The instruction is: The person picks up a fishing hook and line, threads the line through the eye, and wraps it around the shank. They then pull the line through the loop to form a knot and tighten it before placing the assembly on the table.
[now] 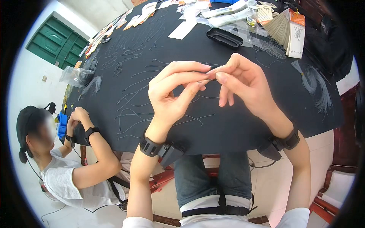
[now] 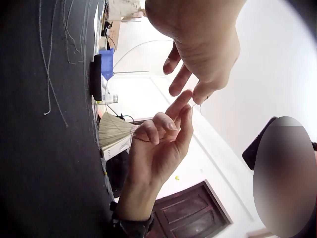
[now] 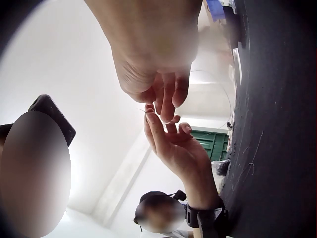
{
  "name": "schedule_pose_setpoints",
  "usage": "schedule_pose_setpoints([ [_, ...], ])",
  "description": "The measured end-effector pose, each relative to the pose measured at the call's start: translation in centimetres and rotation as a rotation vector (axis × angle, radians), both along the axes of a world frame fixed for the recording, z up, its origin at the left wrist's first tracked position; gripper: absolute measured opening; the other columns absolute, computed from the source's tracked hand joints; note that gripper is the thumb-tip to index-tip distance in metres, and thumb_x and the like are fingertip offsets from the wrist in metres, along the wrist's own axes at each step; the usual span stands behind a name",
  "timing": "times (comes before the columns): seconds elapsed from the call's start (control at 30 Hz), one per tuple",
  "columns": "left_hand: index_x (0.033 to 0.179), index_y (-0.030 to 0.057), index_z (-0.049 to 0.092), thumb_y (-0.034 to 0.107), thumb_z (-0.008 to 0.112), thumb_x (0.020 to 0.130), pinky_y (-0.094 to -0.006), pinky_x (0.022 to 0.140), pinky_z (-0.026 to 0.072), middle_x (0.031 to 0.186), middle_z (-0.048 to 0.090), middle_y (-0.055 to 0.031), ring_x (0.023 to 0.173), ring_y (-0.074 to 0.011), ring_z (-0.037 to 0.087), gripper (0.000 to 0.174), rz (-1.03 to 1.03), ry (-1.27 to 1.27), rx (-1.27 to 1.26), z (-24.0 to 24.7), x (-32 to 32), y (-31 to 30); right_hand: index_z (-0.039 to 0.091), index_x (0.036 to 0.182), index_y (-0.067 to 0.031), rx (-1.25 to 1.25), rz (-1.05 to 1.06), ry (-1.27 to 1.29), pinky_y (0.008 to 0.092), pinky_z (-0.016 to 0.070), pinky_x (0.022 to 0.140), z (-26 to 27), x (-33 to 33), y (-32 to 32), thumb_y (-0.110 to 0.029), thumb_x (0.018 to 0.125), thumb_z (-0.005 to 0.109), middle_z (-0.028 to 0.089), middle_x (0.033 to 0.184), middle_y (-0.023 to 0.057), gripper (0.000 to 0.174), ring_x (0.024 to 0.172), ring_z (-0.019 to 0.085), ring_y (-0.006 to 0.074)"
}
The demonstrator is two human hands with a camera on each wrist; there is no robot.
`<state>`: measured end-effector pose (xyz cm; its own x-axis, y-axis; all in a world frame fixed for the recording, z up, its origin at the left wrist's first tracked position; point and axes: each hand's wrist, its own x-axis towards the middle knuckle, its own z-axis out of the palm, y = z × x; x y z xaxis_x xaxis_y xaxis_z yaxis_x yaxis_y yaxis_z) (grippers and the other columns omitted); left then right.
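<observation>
Over the black table (image 1: 228, 129), my left hand (image 1: 173, 85) and right hand (image 1: 245, 85) meet at the fingertips. Between them runs a thin strand of line (image 3: 140, 109), pinched by thumb and forefinger of each hand. A short bit of it sticks out past the fingertips in the right wrist view; most of the pinched part is hidden by the fingers. In the left wrist view the right hand (image 2: 161, 153) has its other fingers loosely bent. Beneath and left of the hands lie several grey cords (image 1: 131, 114), spread out singly on the table.
At the back are a black tray (image 1: 224, 37), a small jar (image 1: 252, 17), a fanned stack of cards (image 1: 279, 30) and paper packets. A bundle of pale line (image 1: 313, 85) lies at right, plastic bags (image 1: 78, 76) at left. Another person (image 1: 72, 163) sits at the table's left side.
</observation>
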<state>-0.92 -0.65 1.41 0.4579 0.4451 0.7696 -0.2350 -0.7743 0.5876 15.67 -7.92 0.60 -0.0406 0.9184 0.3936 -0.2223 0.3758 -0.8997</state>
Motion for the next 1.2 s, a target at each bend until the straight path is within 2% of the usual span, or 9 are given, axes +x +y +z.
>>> schedule_pose_setpoints([
  [0.7,0.084,-0.0011,0.066,-0.007,0.061,0.074,-0.0223,0.055,0.0541,0.093,0.063,-0.0128,0.074,-0.0157,0.062,0.012,0.009,0.011,0.009,-0.25,0.02,0.16,0.052,0.088,-0.0031,0.002,-0.019,-0.072,0.0160,0.0395,0.042,-0.10,0.07,-0.01,-0.014,0.088,0.055,0.063,0.083,0.0059,0.011,0.056,0.059,0.0084],
  [0.9,0.084,-0.0013,0.066,-0.007,0.062,0.074,-0.0212,0.054,0.0529,0.092,0.063,-0.0124,0.070,-0.0147,0.063,0.013,0.005,0.004,-0.014,-0.38,-0.01,0.27,0.052,0.088,-0.0029,0.000,-0.021,-0.077,0.0158,0.0394,0.042,-0.08,0.06,0.01,-0.014,0.088,0.055,0.063,0.081,0.0051,0.011,0.056,0.059,0.0078],
  [1.2,0.084,-0.0007,0.066,-0.007,0.062,0.072,-0.0170,0.048,0.0461,0.090,0.063,-0.0113,0.059,-0.0104,0.060,0.014,0.014,-0.002,0.034,-0.71,0.08,0.73,0.053,0.090,-0.0022,-0.006,-0.024,-0.068,0.0155,0.0396,0.042,-0.08,0.03,0.00,-0.013,0.088,0.054,0.064,0.081,0.0062,0.011,0.055,0.059,0.0075],
])
